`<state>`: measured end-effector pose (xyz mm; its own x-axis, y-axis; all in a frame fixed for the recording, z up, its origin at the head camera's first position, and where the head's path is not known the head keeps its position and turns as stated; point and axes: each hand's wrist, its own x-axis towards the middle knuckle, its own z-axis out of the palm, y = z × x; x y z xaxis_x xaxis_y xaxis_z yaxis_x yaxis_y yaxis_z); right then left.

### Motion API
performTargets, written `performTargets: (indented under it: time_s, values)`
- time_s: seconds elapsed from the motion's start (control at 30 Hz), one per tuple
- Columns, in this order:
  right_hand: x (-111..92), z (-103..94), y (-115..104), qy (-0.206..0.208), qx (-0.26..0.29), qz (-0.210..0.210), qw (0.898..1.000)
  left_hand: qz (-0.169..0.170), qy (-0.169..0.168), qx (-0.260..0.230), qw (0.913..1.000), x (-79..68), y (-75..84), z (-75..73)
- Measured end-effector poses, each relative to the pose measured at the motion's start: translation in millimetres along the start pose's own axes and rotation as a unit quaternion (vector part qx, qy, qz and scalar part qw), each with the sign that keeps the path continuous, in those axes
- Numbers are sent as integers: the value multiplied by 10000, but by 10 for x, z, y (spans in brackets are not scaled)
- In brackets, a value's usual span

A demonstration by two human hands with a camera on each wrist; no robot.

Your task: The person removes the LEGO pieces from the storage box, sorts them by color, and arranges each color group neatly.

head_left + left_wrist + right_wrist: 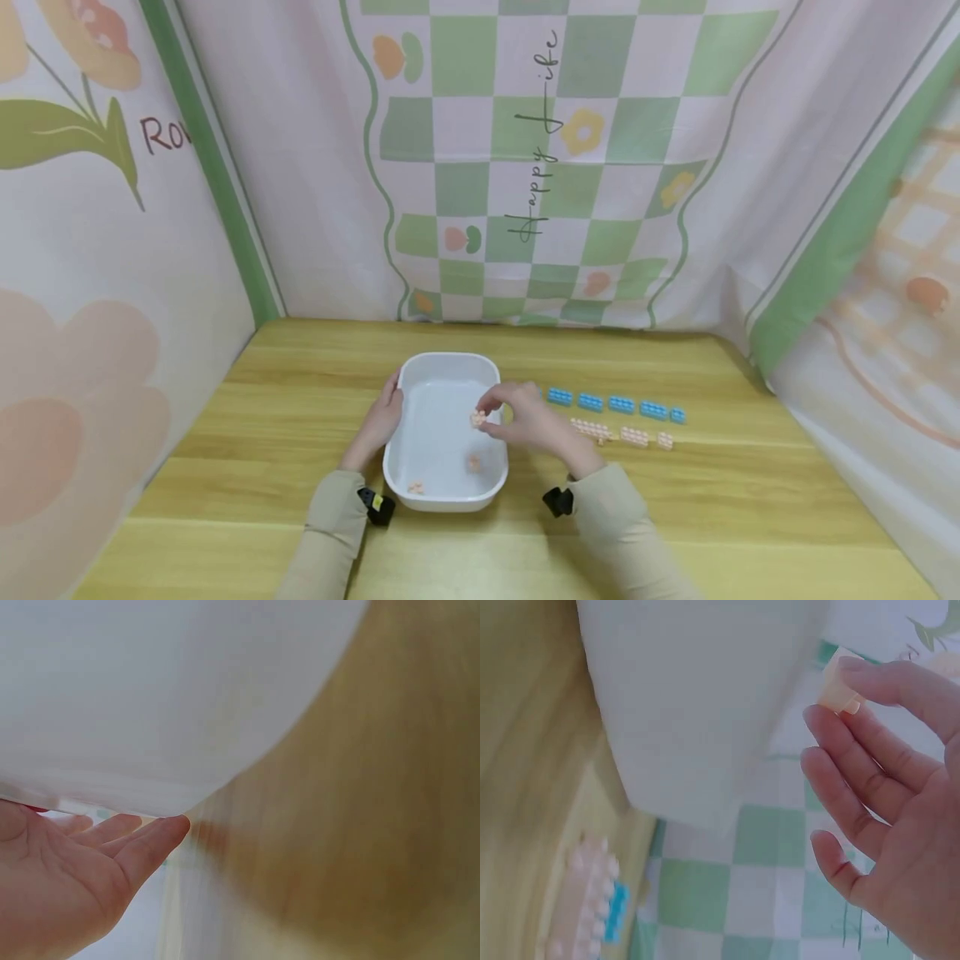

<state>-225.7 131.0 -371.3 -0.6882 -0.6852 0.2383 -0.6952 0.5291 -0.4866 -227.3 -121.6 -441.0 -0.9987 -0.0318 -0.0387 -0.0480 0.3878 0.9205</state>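
My right hand [528, 418] pinches a small pale peach building brick [477, 419] between thumb and fingertips, above the right part of a white rectangular basin [447, 505]. In the right wrist view the brick [840, 684] sits at the tips, and the other fingers are spread loosely. My left hand [384, 417] rests against the basin's left side. Its fingers [150, 847] lie fairly straight along the outer wall in the left wrist view. Inside the basin are a peach brick [416, 488] at the near left and a peach patch [474, 463] near the right wall.
To the right of the basin, a row of blue bricks [622, 405] lies on the wooden table [712, 517]. Nearer to me is a row of pink bricks [634, 436], partly behind my right hand. A patterned curtain [525, 167] hangs along the table's back edge.
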Motion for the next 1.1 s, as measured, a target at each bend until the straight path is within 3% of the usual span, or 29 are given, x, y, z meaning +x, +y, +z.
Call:
performTargets:
  time_s: [0.23, 0.6, 1.1]
  values:
    - [-219, -192, 186, 168, 428, 826, 9955, 3, 26, 61, 10000, 5, -2, 6]
    - [-709, -447, 605, 477, 507, 1735, 9824, -18, -95, -69, 9999, 24, -17, -4]
    - [-1423, -787, 1166, 1047, 236, 2478, 9628, 55, -139, -12, 9999, 19, 2, 3]
